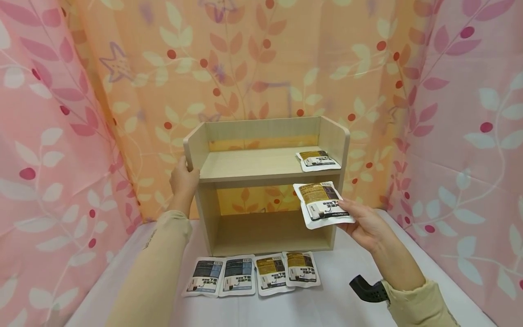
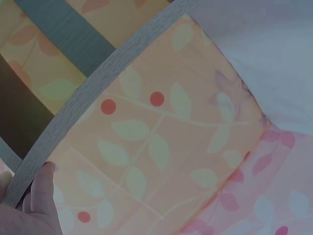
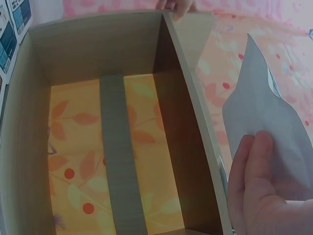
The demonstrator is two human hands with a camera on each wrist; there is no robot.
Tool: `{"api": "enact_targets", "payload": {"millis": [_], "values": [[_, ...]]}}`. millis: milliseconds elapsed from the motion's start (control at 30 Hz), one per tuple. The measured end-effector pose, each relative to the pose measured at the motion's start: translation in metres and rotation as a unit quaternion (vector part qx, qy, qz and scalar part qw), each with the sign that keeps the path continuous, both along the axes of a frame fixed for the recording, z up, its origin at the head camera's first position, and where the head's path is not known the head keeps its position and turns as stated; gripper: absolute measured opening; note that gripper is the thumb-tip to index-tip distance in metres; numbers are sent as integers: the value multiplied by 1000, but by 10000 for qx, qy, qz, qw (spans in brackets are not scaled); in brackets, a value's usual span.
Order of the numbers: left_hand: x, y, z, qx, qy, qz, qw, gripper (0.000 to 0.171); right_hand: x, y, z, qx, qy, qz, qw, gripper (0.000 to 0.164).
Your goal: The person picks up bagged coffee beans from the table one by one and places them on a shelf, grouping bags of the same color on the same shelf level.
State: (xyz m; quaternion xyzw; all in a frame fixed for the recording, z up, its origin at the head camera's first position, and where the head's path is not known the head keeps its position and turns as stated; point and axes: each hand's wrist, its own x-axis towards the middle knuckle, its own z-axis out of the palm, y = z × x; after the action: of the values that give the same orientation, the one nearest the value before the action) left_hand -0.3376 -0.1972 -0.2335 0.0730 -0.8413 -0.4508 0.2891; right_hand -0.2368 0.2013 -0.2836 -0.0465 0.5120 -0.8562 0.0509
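My right hand [image 1: 365, 225] pinches a white pouch with a brown-and-gold label [image 1: 320, 204] by its right edge, in front of the shelf's right side. Its plain white back [image 3: 266, 112] faces the right wrist camera, with fingers [image 3: 259, 156] flat against it. My left hand [image 1: 184, 179] grips the left side panel of a small two-tier wooden shelf [image 1: 261, 177], and the left wrist view shows fingers [image 2: 43, 188] curled round the panel's edge. Another gold-labelled pouch [image 1: 318, 161] lies on the upper tier at the right.
In front of the shelf, on the white tabletop [image 1: 327, 309], lie two blue-labelled pouches [image 1: 204, 276] and two gold-labelled pouches [image 1: 301, 269] in an overlapping row. Patterned cloth walls [image 1: 261, 59] stand behind and on both sides. A black strap piece [image 1: 367, 289] sticks out at my right wrist.
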Motion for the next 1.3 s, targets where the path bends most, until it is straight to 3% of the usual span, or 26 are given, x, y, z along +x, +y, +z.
{"api": "enact_targets", "payload": {"millis": [167, 333, 533, 733, 1100, 1300], "values": [[-3, 1, 1, 39, -8, -43, 10000, 38, 2, 0, 5, -292, -30, -13, 9996, 23], [1, 1, 0, 34, -16, -22, 10000, 32, 2, -5, 11, -324, -23, -54, 9995, 17], [2, 0, 1, -38, 121, -13, 9999, 26, -2, -12, 18, -289, 186, 16, 9994, 23], [4, 1, -1, -55, 53, -40, 10000, 23, -4, -21, 27, -188, 10, -78, 9998, 53], [2, 0, 1, -162, 118, -37, 9998, 25, -13, -34, 44, -241, -40, -252, 9994, 30], [2, -1, -1, -155, 63, -25, 9999, 30, -21, -39, 50, -157, -181, -257, 9994, 50]]}}
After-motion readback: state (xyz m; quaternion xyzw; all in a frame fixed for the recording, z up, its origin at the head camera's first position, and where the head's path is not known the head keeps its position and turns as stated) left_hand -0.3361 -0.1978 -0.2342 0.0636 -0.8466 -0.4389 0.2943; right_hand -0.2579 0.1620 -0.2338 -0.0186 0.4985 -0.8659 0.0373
